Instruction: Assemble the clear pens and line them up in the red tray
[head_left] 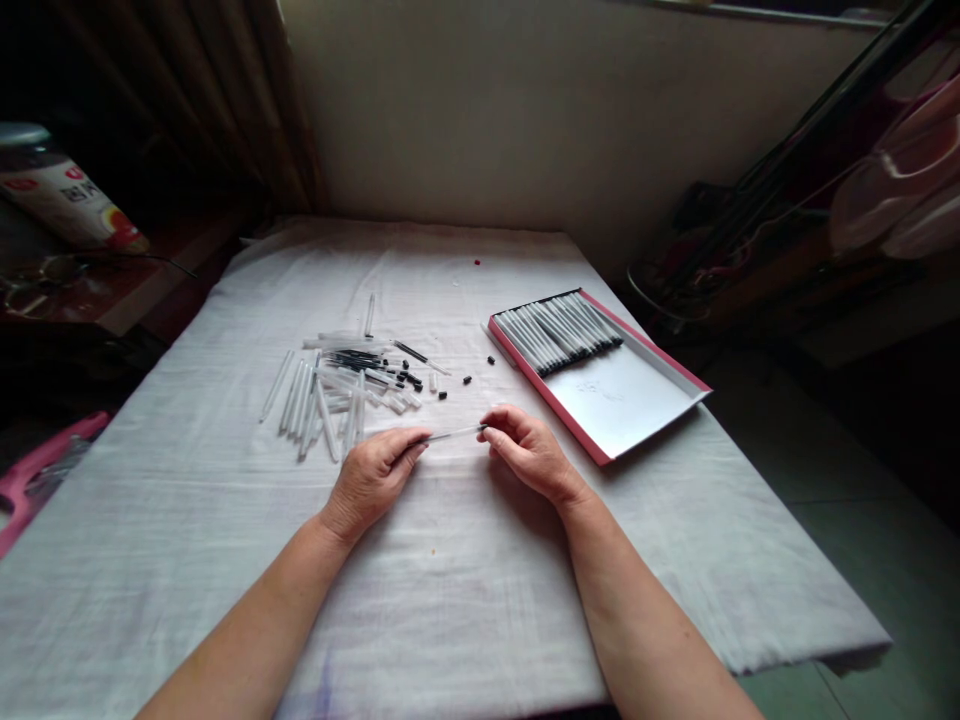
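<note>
A thin pen refill (pixel 456 433), dark at its left end and pale along the middle, spans the gap between my two hands above the cloth. The fingers of my left hand (pixel 375 475) pinch its left end. My right hand (pixel 529 452) is closed at the other end, where a small black piece shows at the fingertips; whether it is a separate plug I cannot tell. Just beyond my left hand lies a loose pile of clear pen barrels (pixel 300 400), with black refills (pixel 360 360) and small black plugs (pixel 409 378) among them.
Right of my hands, a shallow red-edged box lid (pixel 555 405) holds a row of pens (pixel 559 330) with black ends. Stray black plugs (pixel 466 380) and a red bit (pixel 477 262) lie on the white cloth (pixel 420 620). A labelled jar (pixel 67 195) stands at far left.
</note>
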